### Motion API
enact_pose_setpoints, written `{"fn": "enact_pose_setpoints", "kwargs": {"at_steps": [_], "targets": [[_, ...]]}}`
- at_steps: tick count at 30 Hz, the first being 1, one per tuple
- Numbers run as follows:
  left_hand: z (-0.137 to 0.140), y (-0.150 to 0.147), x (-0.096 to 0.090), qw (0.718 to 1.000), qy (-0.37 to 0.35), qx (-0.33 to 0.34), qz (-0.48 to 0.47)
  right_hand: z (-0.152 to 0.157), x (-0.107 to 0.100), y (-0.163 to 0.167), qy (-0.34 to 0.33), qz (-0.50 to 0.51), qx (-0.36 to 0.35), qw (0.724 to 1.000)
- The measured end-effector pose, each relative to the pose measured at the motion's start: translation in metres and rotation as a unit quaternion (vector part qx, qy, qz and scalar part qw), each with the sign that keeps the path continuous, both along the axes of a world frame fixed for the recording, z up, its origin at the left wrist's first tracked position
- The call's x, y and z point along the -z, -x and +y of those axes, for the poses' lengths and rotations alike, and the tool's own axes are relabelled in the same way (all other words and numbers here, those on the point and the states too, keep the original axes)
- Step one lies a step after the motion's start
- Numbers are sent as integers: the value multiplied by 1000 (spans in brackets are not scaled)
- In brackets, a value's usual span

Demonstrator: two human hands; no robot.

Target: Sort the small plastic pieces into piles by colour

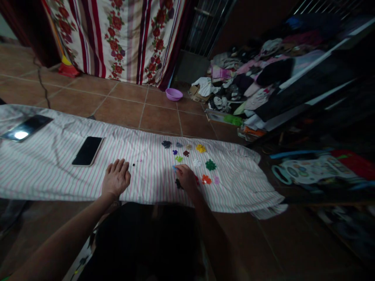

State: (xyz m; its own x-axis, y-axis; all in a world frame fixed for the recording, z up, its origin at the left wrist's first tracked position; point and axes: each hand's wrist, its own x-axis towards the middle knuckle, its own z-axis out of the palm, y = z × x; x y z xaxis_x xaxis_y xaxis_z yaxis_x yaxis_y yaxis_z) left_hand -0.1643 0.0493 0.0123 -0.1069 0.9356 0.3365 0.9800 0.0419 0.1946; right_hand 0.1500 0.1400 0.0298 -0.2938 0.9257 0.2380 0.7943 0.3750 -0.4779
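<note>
1 head-worn camera looks forward and down from above and behind the right hand (185,176) and its grip, facing a floral curtain (133,43) well beyond it.

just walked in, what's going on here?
The person's right hand is at a light-blue bit among small single-colour piles; whether it is pinched, I can't tell. The left hand lies palm-down on the striped cloth, near a small black bit. A phone lies beyond it.
</note>
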Motion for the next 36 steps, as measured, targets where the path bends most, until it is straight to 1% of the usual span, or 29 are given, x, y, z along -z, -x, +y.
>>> {"fn": "enact_pose_setpoints", "kwargs": {"at_steps": [3,5,7,9,12,16,19,23,27,32,36], "targets": [[1,1,2,1000,-11,-3,-11,-10,0,-13,16,-22,33,999],[1,1,3,1000,-15,-5,-5,-14,0,-12,16,-27,29,999],[2,1,3,1000,-18,-2,0,-16,2,-1,9,-21,7,1000],[2,1,2,1000,-20,-2,5,-16,4,19,0,-7,-30,1000],[2,0,1,1000,-19,-9,11,-14,7,58,-4,16,-90,996],[2,-1,0,1000,-13,-8,10,-10,10,110,12,39,-141,989],[1,-1,1,1000,-13,-7,9,-7,10,137,44,30,-122,991],[2,-1,3,1000,-23,-9,6,-2,9,158,80,13,-83,993],[3,0,4,1000,-19,-5,8,1,10,168,83,18,-64,994],[3,-1,3,1000,-4,-6,13,-5,13,179,84,28,-80,993],[4,-1,4,1000,-3,-7,-6,-11,17,183,86,22,-79,993]]}}
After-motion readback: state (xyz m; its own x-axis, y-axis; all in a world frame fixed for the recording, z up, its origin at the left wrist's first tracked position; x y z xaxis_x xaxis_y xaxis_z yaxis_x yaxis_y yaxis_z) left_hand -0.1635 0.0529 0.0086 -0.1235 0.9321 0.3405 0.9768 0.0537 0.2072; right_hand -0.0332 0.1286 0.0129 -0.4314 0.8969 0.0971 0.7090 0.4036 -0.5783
